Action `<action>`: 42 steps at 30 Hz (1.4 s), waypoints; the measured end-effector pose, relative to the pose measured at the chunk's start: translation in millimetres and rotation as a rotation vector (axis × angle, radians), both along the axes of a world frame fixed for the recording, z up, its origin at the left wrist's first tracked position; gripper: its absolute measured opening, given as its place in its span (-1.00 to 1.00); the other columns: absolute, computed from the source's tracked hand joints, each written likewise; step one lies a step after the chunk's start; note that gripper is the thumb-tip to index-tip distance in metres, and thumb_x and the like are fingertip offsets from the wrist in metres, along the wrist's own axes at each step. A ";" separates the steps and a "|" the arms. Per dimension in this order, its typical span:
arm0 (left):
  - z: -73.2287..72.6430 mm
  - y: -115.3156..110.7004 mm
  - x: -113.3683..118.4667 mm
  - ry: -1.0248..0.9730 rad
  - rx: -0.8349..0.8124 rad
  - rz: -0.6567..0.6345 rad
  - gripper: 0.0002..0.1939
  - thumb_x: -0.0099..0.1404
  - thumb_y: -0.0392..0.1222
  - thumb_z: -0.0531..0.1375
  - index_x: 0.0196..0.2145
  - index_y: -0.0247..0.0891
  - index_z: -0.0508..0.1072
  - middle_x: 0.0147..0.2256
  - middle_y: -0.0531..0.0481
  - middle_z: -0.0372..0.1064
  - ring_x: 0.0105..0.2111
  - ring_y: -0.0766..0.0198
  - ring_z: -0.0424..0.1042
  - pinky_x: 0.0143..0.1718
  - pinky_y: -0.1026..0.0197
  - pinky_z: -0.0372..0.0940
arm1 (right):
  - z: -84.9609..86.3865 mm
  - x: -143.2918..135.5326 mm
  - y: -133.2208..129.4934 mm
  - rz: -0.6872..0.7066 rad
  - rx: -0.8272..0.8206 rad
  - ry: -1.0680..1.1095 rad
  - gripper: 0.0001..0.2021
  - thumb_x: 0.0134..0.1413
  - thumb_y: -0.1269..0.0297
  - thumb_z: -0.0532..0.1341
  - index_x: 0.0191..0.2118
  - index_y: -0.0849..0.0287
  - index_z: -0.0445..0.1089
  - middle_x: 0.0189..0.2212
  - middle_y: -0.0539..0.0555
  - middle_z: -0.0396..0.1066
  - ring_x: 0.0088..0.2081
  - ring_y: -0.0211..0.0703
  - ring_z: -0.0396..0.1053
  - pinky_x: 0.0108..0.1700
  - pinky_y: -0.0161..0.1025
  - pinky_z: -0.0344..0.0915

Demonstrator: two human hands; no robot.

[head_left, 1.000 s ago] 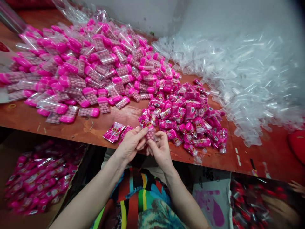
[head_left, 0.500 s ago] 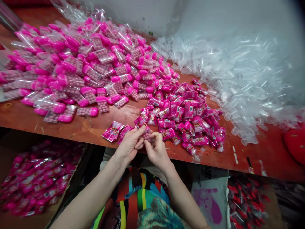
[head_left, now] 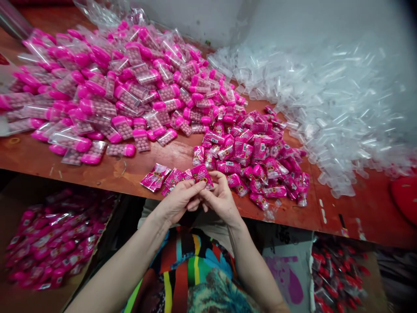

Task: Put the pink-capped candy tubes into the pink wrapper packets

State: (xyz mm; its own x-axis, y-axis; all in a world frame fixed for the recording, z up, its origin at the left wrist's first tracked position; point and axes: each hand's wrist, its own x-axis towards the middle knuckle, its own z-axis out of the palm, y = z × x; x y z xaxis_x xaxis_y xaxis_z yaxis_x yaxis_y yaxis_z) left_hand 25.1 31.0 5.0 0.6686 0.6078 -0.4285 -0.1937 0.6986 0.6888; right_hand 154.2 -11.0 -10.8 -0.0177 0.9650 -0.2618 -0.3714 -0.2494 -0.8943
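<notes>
Since half a second ago, the right hand (head_left: 220,198) has closed in against the left hand (head_left: 180,199), and printed film shows where bare beads did. Across the desk (head_left: 384,221), largest first, spread a heap of clear empty containers (head_left: 325,113) at the right, a mound of pink-capped bead bottles (head_left: 124,91) at the left, and a smaller pile of wrapped packs (head_left: 257,152) between them. Two flat packets (head_left: 155,177) lie just left of the fingers. Smallest is the pink packet (head_left: 201,173), pinched by both hands over the desk's near edge; its contents are hidden. It should handle light, with thin, slippery, crinkling film, stiffer if a bottle sits inside; fingertip pinches near the open ends look best.
</notes>
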 end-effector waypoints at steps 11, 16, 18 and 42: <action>14.9 10.6 -20.6 0.178 0.101 0.295 -0.66 0.28 0.00 0.18 -0.12 -0.30 0.47 -0.19 -0.19 0.51 -0.77 0.57 0.05 -0.75 0.35 -0.05 | 48.6 82.8 39.6 -0.429 0.303 -0.771 -0.52 0.18 0.19 0.19 0.15 0.03 0.02 -0.44 -0.06 0.37 -0.66 -0.33 0.24 -0.63 -0.33 0.19; 10.0 4.7 -29.2 0.338 0.209 0.420 -0.72 0.25 -0.04 0.20 -0.30 -0.35 0.48 -0.35 -0.12 0.52 -0.80 0.57 0.02 -0.76 0.36 -0.10 | 47.8 75.3 31.9 -0.312 0.345 -1.333 -0.61 0.21 0.19 0.17 0.11 0.14 0.19 -0.41 0.01 0.42 -0.45 -0.19 0.37 -0.36 -0.22 0.32; 6.3 -1.2 -25.5 0.360 0.207 0.377 -0.72 0.23 -0.03 0.22 -0.31 -0.35 0.47 -0.39 -0.10 0.51 -0.80 0.56 0.04 -0.77 0.36 -0.12 | 32.7 47.8 16.3 0.010 0.288 -1.445 -0.81 0.26 0.23 0.12 -0.09 0.17 0.35 -0.27 0.12 0.46 -0.32 -0.14 0.43 -0.29 -0.22 0.32; -6.1 -4.1 -3.0 0.451 0.121 0.322 -0.61 0.06 -0.03 0.33 -0.64 -0.27 0.23 -0.74 0.22 0.01 -0.77 0.55 -0.09 -0.73 0.38 -0.25 | -13.0 6.3 11.3 -0.184 0.095 -0.422 -0.72 0.11 0.24 0.20 -0.06 0.08 0.19 -0.44 -0.08 0.36 -0.45 -0.29 0.34 -0.38 -0.34 0.27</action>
